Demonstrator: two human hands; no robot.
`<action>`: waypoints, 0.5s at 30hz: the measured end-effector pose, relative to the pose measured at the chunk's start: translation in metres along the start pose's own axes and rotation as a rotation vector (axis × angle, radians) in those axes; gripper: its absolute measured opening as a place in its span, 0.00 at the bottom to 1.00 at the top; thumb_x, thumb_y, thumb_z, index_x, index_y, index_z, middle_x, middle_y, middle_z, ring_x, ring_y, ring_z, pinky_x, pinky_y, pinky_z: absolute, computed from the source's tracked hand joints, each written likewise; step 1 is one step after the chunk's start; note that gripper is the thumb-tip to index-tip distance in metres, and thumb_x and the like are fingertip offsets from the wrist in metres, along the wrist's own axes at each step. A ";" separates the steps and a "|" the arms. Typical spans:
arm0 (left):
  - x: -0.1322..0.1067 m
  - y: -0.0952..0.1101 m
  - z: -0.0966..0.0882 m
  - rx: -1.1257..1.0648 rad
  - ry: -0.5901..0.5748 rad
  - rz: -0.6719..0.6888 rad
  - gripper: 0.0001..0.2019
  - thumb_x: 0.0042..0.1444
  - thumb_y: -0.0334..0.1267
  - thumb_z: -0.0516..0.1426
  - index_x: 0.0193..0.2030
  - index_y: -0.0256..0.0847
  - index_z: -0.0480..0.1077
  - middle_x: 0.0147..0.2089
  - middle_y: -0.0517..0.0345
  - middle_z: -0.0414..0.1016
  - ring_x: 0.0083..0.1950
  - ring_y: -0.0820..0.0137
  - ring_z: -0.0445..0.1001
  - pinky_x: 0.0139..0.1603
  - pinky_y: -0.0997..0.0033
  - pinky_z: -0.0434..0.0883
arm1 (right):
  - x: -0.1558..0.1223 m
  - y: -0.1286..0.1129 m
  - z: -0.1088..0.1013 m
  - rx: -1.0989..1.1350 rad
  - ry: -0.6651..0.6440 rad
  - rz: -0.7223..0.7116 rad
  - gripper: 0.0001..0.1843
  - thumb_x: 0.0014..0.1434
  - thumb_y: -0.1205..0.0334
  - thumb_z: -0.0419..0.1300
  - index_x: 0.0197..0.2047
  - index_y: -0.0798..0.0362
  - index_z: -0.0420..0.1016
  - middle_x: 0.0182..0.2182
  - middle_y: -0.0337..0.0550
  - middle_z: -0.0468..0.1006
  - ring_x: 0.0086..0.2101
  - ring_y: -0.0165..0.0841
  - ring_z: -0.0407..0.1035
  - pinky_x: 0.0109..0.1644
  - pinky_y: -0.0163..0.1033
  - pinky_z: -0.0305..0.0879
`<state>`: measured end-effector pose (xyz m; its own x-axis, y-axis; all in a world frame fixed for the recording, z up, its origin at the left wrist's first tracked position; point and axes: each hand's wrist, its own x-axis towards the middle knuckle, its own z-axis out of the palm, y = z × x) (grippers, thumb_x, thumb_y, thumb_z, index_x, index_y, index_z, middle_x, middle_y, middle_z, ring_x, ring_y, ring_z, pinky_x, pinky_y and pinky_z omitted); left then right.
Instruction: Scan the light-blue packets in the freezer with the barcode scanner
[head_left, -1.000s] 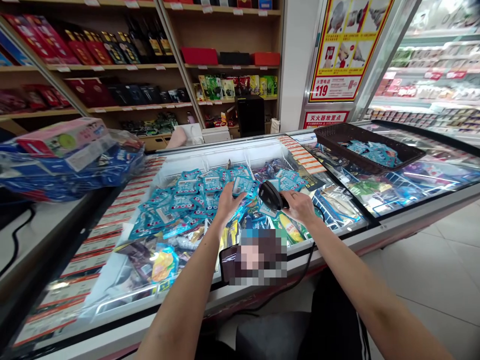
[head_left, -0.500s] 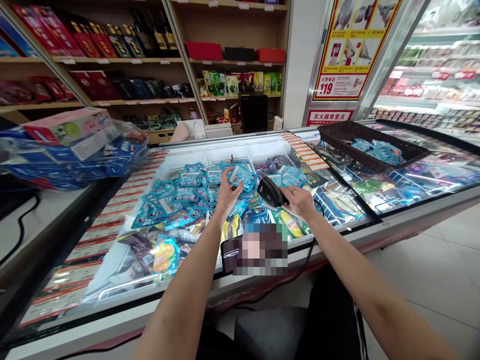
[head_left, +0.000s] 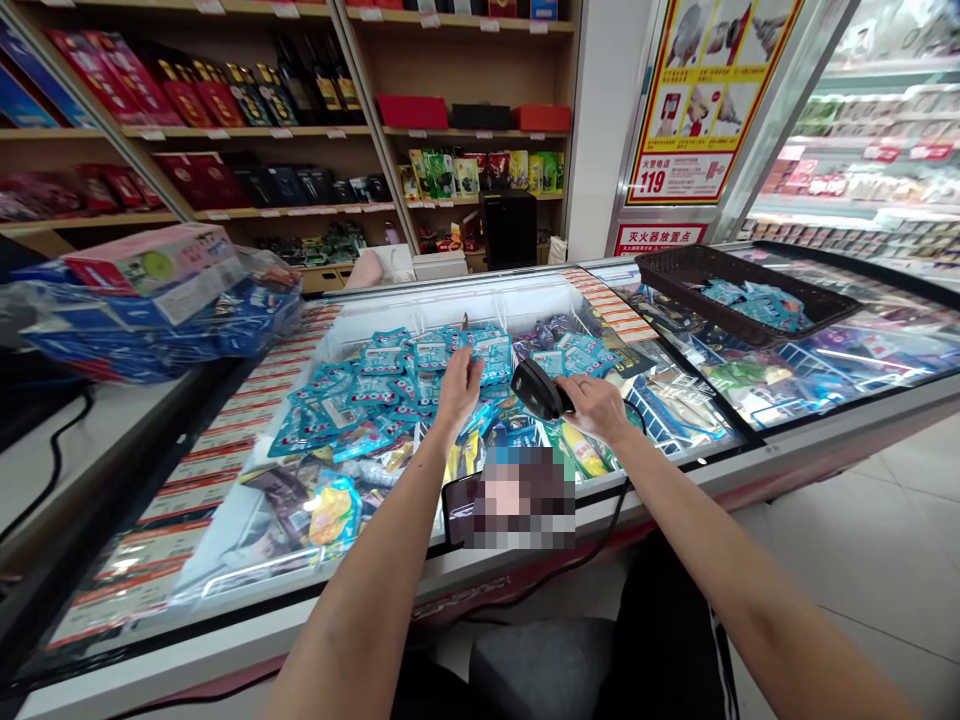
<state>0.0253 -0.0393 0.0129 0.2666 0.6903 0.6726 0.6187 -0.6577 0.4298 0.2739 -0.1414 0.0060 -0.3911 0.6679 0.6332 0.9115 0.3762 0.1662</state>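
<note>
My left hand (head_left: 459, 388) is over the chest freezer, at the near edge of a heap of blue ice cream packets (head_left: 375, 385). Its fingers are slightly bent and a little apart, and I see nothing between them. Just beyond the fingertips lies one blue packet (head_left: 493, 352) with a white label. In my right hand (head_left: 596, 404) is a black barcode scanner (head_left: 535, 390), its head pointing left towards the packets. My right fingers wrap its handle. Below my hands, a phone (head_left: 463, 510) rests at the freezer's front edge, its screen partly blurred out.
A dark brown basket (head_left: 675, 268) with blue packets sits on the freezer's right part. Bagged goods with a pink box (head_left: 150, 260) stand at left. The scanner's cable (head_left: 616, 525) hangs over the front edge. A grey stool (head_left: 540, 660) is below; stocked shelves stand behind.
My left hand has let go of the blue packet, which now lies on the heap, and its fingers have drawn together. The scanner has shifted slightly left and down.
</note>
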 end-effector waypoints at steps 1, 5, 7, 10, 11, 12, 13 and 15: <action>0.000 0.000 0.000 0.015 -0.001 0.014 0.19 0.61 0.48 0.42 0.51 0.39 0.59 0.39 0.50 0.66 0.39 0.68 0.67 0.39 0.68 0.64 | 0.000 0.000 0.000 0.001 0.001 -0.001 0.20 0.59 0.57 0.50 0.52 0.56 0.65 0.37 0.48 0.74 0.38 0.35 0.65 0.42 0.37 0.54; -0.002 0.003 0.001 0.085 -0.038 0.053 0.19 0.62 0.47 0.42 0.52 0.38 0.59 0.42 0.47 0.66 0.43 0.66 0.66 0.42 0.67 0.63 | -0.001 -0.002 0.001 0.003 0.006 -0.016 0.20 0.58 0.59 0.51 0.52 0.56 0.65 0.37 0.48 0.74 0.39 0.35 0.65 0.42 0.37 0.54; -0.003 0.004 0.002 0.105 -0.057 0.060 0.18 0.62 0.47 0.43 0.50 0.38 0.60 0.40 0.48 0.65 0.42 0.66 0.66 0.41 0.67 0.63 | -0.001 -0.003 0.001 0.006 0.011 -0.022 0.20 0.57 0.59 0.52 0.52 0.56 0.64 0.37 0.47 0.74 0.39 0.36 0.65 0.42 0.37 0.54; -0.003 0.003 0.002 0.122 -0.074 0.077 0.16 0.61 0.46 0.44 0.46 0.37 0.62 0.38 0.49 0.65 0.40 0.67 0.66 0.40 0.68 0.63 | -0.001 -0.004 0.001 0.008 0.014 -0.025 0.20 0.56 0.60 0.52 0.52 0.56 0.64 0.36 0.47 0.73 0.39 0.35 0.65 0.42 0.37 0.54; -0.003 0.003 0.002 0.129 -0.076 0.080 0.15 0.61 0.46 0.44 0.45 0.37 0.62 0.37 0.50 0.65 0.39 0.67 0.65 0.39 0.68 0.63 | -0.001 -0.004 0.002 0.008 0.014 -0.024 0.20 0.56 0.60 0.53 0.51 0.56 0.65 0.36 0.47 0.73 0.39 0.35 0.65 0.41 0.37 0.54; -0.003 0.003 0.002 0.138 -0.077 0.082 0.14 0.61 0.45 0.44 0.44 0.38 0.62 0.37 0.50 0.65 0.39 0.67 0.65 0.39 0.68 0.63 | -0.001 -0.004 0.002 0.008 0.014 -0.024 0.20 0.55 0.60 0.53 0.51 0.56 0.65 0.36 0.47 0.73 0.39 0.35 0.65 0.41 0.37 0.54; -0.002 0.003 0.002 0.147 -0.079 0.082 0.14 0.61 0.45 0.44 0.44 0.38 0.62 0.37 0.50 0.65 0.38 0.67 0.65 0.38 0.68 0.63 | 0.000 -0.004 0.002 0.010 0.015 -0.025 0.19 0.55 0.60 0.53 0.50 0.56 0.65 0.36 0.47 0.73 0.39 0.35 0.65 0.41 0.37 0.54; -0.002 0.004 0.002 0.161 -0.086 0.083 0.13 0.61 0.45 0.44 0.43 0.39 0.62 0.37 0.50 0.65 0.39 0.67 0.65 0.38 0.68 0.62 | 0.000 -0.005 0.001 0.010 0.020 -0.023 0.18 0.55 0.60 0.52 0.50 0.56 0.66 0.36 0.47 0.73 0.39 0.35 0.65 0.41 0.37 0.54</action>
<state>0.0288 -0.0426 0.0115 0.3791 0.6636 0.6449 0.7006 -0.6612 0.2685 0.2692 -0.1423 0.0044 -0.4095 0.6458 0.6443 0.9008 0.3982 0.1734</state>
